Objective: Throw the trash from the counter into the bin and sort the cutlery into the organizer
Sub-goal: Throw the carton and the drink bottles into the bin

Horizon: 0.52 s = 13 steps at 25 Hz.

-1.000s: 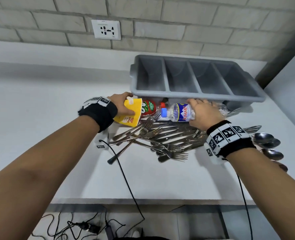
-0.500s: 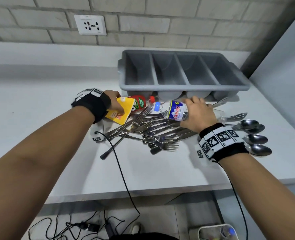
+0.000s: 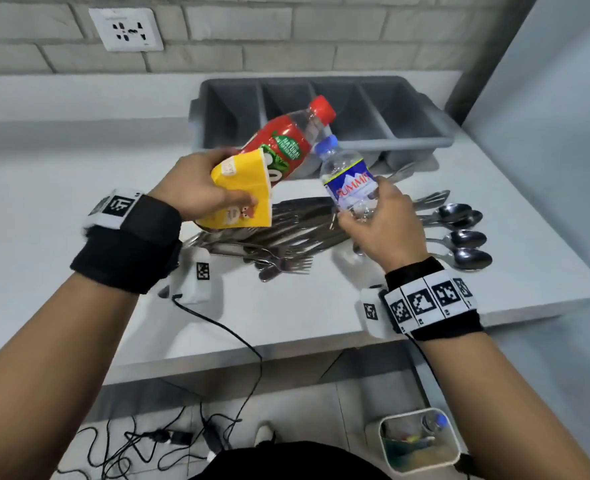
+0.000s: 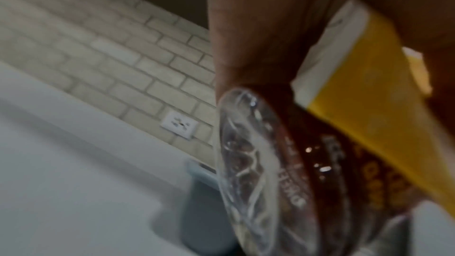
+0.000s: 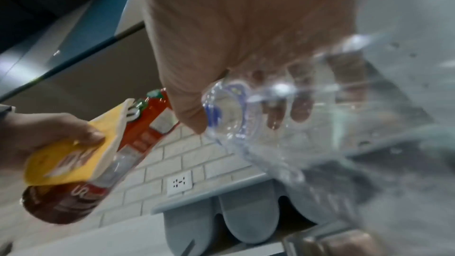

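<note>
My left hand (image 3: 200, 192) grips a yellow carton (image 3: 243, 192) together with a red-labelled bottle (image 3: 286, 143) with a red cap, both lifted above the counter; the same carton (image 4: 364, 89) and bottle (image 4: 283, 172) fill the left wrist view. My right hand (image 3: 380, 223) holds a clear water bottle (image 3: 349, 178) with a blue cap and blue label, raised and tilted; its clear base (image 5: 258, 124) shows close up. Below lies a heap of forks and knives (image 3: 269, 244), with spoons (image 3: 463, 237) to the right. The grey four-compartment organizer (image 3: 421, 140) stands empty behind.
A white bin (image 3: 421, 441) holding some trash stands on the floor below the counter's right front edge (image 3: 286, 348). Cables (image 3: 148, 441) lie on the floor to the left. A wall socket (image 3: 125, 29) sits on the brick wall. A grey wall panel (image 3: 556, 116) bounds the right side.
Both hands have lifted off the counter: the left raised the carton and red bottle, the right raised the water bottle. The view dropped, bringing the floor bin into sight.
</note>
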### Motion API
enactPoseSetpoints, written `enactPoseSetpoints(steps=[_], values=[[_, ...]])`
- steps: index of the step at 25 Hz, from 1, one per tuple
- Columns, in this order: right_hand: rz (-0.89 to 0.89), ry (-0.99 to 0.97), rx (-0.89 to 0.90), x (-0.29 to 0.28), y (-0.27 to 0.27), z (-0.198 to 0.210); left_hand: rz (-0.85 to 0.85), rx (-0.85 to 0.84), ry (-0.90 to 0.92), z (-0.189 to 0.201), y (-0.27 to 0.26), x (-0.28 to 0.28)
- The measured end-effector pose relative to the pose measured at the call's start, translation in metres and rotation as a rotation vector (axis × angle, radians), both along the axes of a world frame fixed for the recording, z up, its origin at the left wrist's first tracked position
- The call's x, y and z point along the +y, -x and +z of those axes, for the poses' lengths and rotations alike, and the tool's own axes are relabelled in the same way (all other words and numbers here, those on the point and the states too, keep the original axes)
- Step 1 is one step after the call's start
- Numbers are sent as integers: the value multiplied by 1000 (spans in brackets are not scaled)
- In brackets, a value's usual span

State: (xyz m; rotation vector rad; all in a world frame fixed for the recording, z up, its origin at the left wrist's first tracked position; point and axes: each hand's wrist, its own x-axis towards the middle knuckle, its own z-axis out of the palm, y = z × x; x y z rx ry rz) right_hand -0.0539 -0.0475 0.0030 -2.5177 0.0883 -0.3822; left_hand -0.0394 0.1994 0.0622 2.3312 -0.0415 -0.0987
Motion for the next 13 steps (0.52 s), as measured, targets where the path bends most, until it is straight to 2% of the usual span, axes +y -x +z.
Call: enactPoseSetpoints(steps=[3, 5, 10, 13], values=[[-117, -333, -62, -47, 52, -12, -132, 152, 367, -9, 31, -80], [-210, -486, -103, -84, 91, -26, -233, 305, 488, -28, 52, -139], [-497, -743, -195, -181, 173, -76, -419, 631, 546, -85, 115, -267], [-636, -862, -116, -234, 225, -118, -446, 811, 494, -132, 148, -322]])
